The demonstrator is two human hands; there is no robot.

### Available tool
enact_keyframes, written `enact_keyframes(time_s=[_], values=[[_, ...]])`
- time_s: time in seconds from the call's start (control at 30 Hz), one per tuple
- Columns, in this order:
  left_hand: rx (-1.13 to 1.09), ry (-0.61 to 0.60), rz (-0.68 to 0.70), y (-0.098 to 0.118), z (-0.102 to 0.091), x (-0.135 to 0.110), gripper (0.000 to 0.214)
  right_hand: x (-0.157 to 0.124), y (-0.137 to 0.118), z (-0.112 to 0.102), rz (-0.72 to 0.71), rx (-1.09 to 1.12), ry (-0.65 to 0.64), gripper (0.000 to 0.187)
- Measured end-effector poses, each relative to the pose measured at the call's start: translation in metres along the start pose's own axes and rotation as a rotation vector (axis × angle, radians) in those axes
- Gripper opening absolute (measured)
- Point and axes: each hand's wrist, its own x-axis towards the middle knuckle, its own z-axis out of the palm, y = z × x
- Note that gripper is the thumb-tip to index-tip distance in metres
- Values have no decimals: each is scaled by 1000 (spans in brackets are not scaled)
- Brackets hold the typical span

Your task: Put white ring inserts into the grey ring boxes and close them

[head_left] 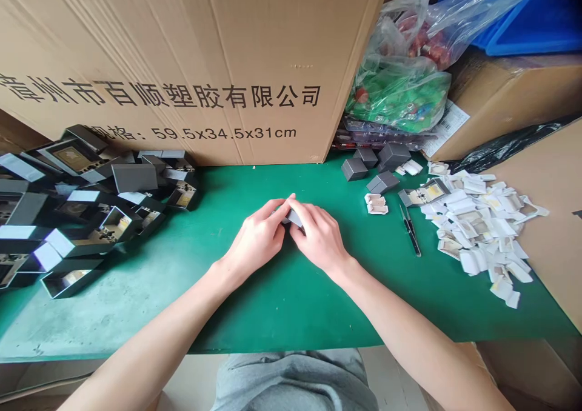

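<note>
Both hands meet over the middle of the green table, closed around one small dark grey box. My left hand grips its left side, and my right hand grips its right side, with the fingertips touching at the top. Only a bit of the box's grey surface shows between the fingers; whether its lid is open I cannot tell. To the right lie black tweezers and a small white insert. Several closed dark boxes stand behind them.
A heap of opened dark boxes covers the left side. White inserts are piled at right, beside an open dark box. A large carton walls off the back; plastic bags and a blue bin are back right.
</note>
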Motion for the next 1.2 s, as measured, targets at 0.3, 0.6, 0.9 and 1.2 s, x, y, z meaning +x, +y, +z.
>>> enact_keyframes(time_s=[0.3, 0.6, 0.9, 1.2], values=[[74, 55, -61, -4, 13, 0, 49, -1, 2, 0, 143, 92, -79, 40], [168, 47, 28, -11, 19, -1, 44, -3, 2, 3, 127, 56, -128, 38], [227, 73, 89, -9, 17, -1, 47, -2, 0, 2, 83, -40, -130, 28], [184, 51, 120, -11, 15, -2, 50, -1, 0, 4, 21, -144, -101, 32]])
